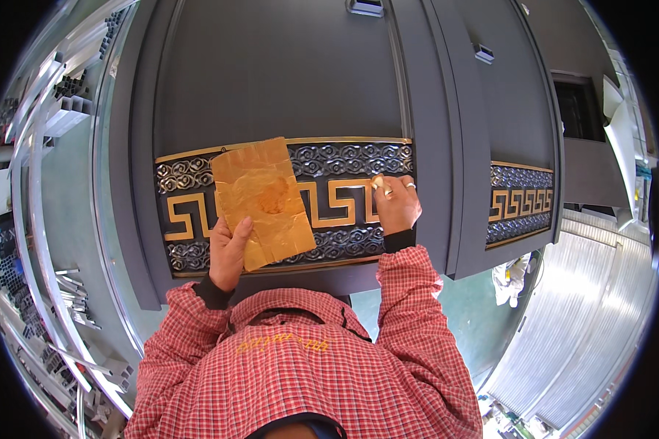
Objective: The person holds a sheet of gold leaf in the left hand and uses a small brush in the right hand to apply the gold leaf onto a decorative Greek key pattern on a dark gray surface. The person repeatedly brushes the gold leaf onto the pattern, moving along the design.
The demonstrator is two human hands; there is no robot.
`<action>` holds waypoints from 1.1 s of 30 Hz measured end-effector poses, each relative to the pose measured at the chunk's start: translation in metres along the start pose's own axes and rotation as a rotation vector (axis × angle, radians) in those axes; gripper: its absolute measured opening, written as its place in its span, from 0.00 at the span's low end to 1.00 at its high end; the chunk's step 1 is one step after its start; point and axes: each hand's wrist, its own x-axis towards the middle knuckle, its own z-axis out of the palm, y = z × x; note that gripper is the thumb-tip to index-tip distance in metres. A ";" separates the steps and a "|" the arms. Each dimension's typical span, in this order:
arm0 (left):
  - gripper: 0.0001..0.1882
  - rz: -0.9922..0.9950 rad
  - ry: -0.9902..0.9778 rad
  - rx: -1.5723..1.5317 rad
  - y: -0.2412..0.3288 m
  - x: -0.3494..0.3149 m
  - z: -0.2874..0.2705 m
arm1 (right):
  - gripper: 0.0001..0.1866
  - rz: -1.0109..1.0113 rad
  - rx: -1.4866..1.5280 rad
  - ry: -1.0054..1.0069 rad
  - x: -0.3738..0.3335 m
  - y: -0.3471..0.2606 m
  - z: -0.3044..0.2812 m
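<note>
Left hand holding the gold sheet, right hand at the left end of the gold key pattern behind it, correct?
No: the head view shows the right hand at the right end of the gold key pattern. The left hand holds the gold sheet.

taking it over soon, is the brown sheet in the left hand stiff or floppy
Probably light: the left hand holds the brown sheet near one edge. It seems moderately stiff, spreading nearly flat, though its creases suggest it may bend.
</note>
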 end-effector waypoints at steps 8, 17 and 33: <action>0.16 -0.023 -0.057 0.060 -0.014 0.005 0.008 | 0.10 -0.085 0.531 -0.066 -0.011 -0.085 -0.049; 0.17 0.019 -0.099 0.039 -0.010 0.004 0.021 | 0.10 -0.344 0.352 -0.173 -0.023 -0.109 -0.062; 0.17 0.029 -0.017 0.025 0.002 0.011 0.010 | 0.09 -0.020 0.218 -0.004 -0.012 -0.011 0.003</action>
